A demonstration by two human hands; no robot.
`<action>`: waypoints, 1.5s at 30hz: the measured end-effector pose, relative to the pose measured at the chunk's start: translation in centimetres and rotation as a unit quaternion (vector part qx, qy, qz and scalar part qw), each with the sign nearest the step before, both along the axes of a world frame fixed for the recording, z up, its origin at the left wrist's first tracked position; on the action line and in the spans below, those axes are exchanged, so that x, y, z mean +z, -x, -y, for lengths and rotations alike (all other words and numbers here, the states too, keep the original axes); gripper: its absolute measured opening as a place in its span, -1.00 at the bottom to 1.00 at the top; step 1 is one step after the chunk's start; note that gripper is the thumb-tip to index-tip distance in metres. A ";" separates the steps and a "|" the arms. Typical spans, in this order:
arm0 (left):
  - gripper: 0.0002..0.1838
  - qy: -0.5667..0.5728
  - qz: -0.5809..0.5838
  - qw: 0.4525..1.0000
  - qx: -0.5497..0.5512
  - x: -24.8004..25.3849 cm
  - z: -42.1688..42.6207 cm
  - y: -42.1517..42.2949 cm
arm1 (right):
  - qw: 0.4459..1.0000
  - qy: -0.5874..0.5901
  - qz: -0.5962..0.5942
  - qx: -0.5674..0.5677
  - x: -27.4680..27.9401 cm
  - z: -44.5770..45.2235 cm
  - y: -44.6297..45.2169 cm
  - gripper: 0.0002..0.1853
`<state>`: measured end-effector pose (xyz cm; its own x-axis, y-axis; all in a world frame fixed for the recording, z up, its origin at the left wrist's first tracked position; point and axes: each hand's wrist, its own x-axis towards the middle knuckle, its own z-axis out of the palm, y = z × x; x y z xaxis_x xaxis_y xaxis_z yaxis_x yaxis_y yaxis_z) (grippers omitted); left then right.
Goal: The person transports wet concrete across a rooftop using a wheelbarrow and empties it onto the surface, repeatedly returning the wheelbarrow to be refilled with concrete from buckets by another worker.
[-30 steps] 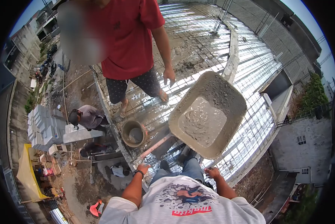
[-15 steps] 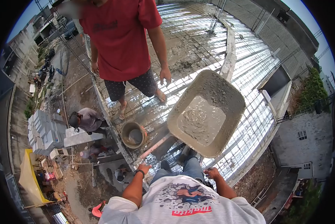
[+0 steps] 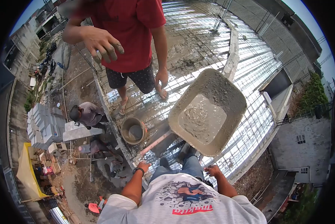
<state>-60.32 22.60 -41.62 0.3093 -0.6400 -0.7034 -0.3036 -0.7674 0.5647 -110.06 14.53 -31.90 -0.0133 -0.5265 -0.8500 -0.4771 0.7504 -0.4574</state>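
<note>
A mud-coated wheelbarrow tray (image 3: 230, 123) stands in front of my legs, with wet concrete (image 3: 198, 118) pooled in its bottom. My left hand (image 3: 144, 165), below a dark wristband, is at my left side with its fingers curled. It lies close to the lower end of a pinkish bar (image 3: 156, 144) that runs toward the tray. Near my right hip is my right hand (image 3: 212, 170), also curled, just below the tray's near corner. Whether either hand grips anything is hidden. A round bucket (image 3: 133, 131) with grey residue stands left of the tray.
A co-worker in a red shirt (image 3: 128, 41) stands beyond the bucket, one hand (image 3: 102, 43) raised. Metal decking with a rebar grid (image 3: 245, 149) surrounds the tray. Left of the slab's edge (image 3: 113, 127) is a drop to lower ground with people and stacked blocks (image 3: 44, 125).
The co-worker's right hand has risen from their side to chest height. The wheelbarrow, the bucket and my hands keep nearly the same positions.
</note>
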 end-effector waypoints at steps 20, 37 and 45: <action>-0.31 0.002 0.032 0.994 -0.103 -1.0 -0.2 -1.5 | 0.995 0.048 -0.033 -0.083 -3.6 -5.1 0.5 -0.63; -0.31 0.066 0.146 0.952 -0.261 4.7 11.3 3.3 | 0.968 0.052 -0.060 -0.239 -15.0 -10.6 1.9 -0.69; -0.27 -0.061 0.112 0.848 -0.515 -2.9 8.8 13.8 | 0.969 0.073 -0.099 -0.213 -12.0 -13.1 -0.4 -0.52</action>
<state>-74.15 13.77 -44.54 -0.2346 -0.5780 -0.7816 -0.9369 -0.0800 0.3403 -109.62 27.59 -43.91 -0.4104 -0.5516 -0.7262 -0.2270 0.8330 -0.5045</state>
